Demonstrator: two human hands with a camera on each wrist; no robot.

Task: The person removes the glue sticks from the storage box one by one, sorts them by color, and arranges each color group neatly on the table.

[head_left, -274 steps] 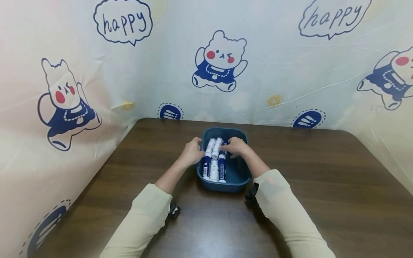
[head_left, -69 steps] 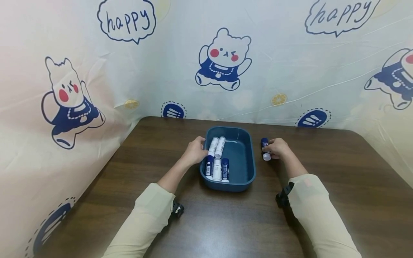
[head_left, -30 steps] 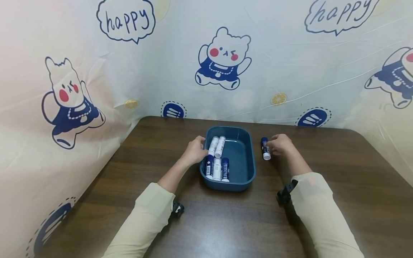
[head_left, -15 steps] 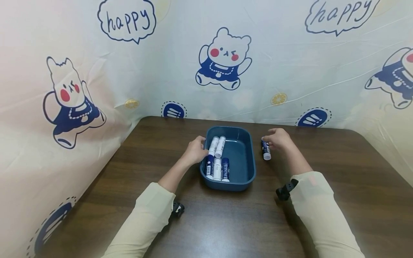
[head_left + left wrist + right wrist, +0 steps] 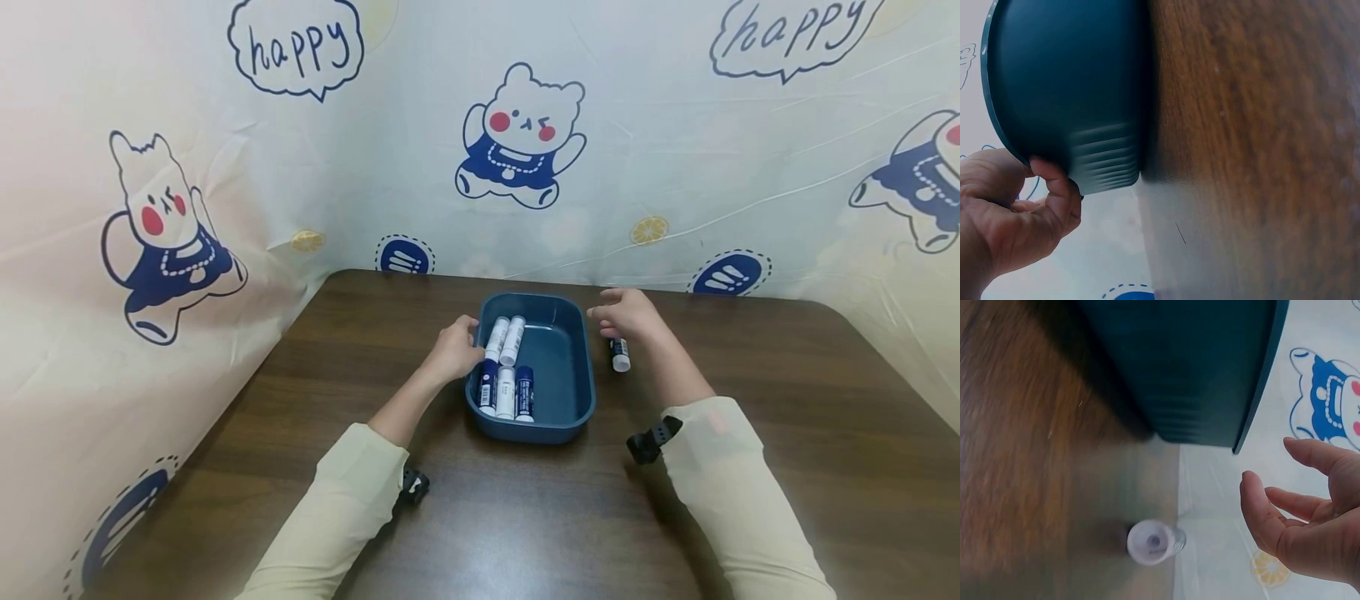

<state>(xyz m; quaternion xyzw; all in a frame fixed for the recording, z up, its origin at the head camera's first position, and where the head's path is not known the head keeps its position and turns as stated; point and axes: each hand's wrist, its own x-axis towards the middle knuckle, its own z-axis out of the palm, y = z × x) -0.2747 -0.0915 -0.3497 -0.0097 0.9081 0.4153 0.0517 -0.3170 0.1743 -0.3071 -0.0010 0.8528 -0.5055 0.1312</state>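
Note:
My left hand point(image 5: 453, 350) holds the left rim of a blue plastic bin point(image 5: 585, 392); in the left wrist view, its fingers point(image 5: 1054, 181) curl against the outer wall by the rim. Several glue sticks lie in the bin's left half, some white point(image 5: 512, 342) and some navy with white ends point(image 5: 524, 394). One navy-and-white glue stick point(image 5: 620, 356) lies on the table right of the bin, its far part covered by my right hand point(image 5: 628, 315). That hand is raised between stick and bin, its fingers spread and holding nothing. In the right wrist view, the stick's round white end point(image 5: 1149, 542) shows.
The brown wooden table point(image 5: 480, 517) carries the bin near its far side. A patterned curtain point(image 5: 645, 150) stands behind the table and along both sides. Dark wrist cameras point(image 5: 654, 442) sit under both sleeve cuffs.
The navy glue stick went from the bin to the table on the right. My right hand has let go of it and moved up and left toward the bin. My left hand stays put.

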